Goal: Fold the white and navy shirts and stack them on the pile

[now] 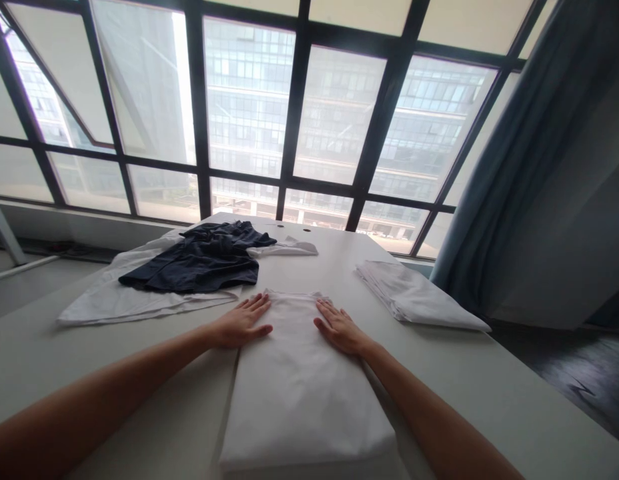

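Observation:
A folded white garment [302, 380] lies lengthwise on the pale table [489, 393] right in front of me. My left hand [242, 321] rests flat on its far left edge, fingers stretched out and pointing away from me. My right hand [339, 328] lies flat on its far right side, fingers spread. Neither hand grips anything; both press on the cloth near its far end.
A dark navy garment [202, 260] lies crumpled on a spread white cloth [114, 300] at the back left. A folded white stack [414, 297] sits at the right. Large windows [249, 113] stand behind the table, a grey-blue curtain [529, 167] hangs on the right.

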`<state>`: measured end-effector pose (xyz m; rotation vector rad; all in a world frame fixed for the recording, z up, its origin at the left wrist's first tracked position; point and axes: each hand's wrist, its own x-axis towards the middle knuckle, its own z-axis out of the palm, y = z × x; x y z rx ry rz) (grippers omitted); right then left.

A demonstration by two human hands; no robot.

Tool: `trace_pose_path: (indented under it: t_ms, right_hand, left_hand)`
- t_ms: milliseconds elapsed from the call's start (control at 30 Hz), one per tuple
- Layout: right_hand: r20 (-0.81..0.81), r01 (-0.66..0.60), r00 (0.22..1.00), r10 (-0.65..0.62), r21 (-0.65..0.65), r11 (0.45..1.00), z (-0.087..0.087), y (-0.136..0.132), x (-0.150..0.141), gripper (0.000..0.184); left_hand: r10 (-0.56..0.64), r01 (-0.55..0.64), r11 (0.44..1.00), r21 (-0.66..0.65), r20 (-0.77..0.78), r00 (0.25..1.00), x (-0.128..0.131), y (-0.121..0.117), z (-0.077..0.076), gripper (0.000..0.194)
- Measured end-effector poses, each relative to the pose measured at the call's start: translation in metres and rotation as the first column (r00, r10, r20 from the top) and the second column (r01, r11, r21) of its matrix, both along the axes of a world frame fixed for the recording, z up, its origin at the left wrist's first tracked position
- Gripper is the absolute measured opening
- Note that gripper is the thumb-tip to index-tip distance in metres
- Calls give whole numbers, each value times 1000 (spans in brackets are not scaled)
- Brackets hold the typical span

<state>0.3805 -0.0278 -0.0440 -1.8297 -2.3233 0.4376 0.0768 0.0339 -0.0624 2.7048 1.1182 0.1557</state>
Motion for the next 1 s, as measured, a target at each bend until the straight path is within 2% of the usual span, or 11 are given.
trace_pose_path:
  t_ms: [100,233,333,433,567,667,733,800,900,967,1000]
  right_hand:
    - [19,15,1000,-16,6,1000,-1,3,1,68]
    - [46,87,995,-92,113,990,5,-3,3,67]
    - [-7,65,998,-65,182,981,13,-15,-2,69]
    - [-39,-10,999,17,176,984,18,-27,-12,72]
    - [50,-49,998,45,74,996,13,-28,-15,70]
    - [124,11,992,-16,39,999,11,-20,-6,67]
    - [160,76,983,-86,66,995,12,-18,0,64]
    - [163,142,974,-159,109,984,15,-18,-1,61]
    - [111,164,978,-178,129,978,16,-25,-16,64]
    - [88,132,986,-142,115,985,14,-30,-30,67]
    - [88,113,989,-122,102,988,12,-32,-37,68]
  left_hand:
    - [23,-24,999,-26,-31,999,0,-3,5,87]
    - [84,-86,996,-30,-71,994,2,-8,12,84]
    - [207,-204,978,41,-88,974,6,-13,13,78]
    - [375,-360,920,153,-87,923,13,-22,17,75]
    - [438,-390,880,270,-144,887,19,-46,40,64]
    - [467,-386,859,337,-204,860,20,-62,62,59]
    - [476,-394,854,341,-203,856,20,-67,70,56]
    - [398,-331,882,336,-153,905,20,-66,70,54]
    - [50,-38,932,361,-24,998,22,-54,55,47]
    - [-144,129,934,333,21,989,19,-39,40,51]
    - [-178,163,942,293,22,984,17,-31,32,55]
